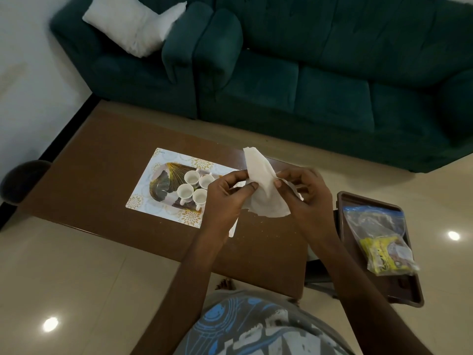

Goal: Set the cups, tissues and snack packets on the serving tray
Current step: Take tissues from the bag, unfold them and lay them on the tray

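Grey T-shirt [256,326] with swirling blue and white print, both forearms bare, no sleeves visible.

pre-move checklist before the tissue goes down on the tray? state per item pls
1. Tissue held: ok, pinched by left hand and right hand, above the table.
2. Tissue folded neatly: not ok, it looks loose and crumpled.
3. Cups on serving tray: ok, four white cups grouped together.
4. Free tray space: cannot tell, the hands cover the tray's right part.
5. Snack packets on serving tray: not ok, the bag lies on a separate brown tray to the right.
6. More tissues at hand: cannot tell.
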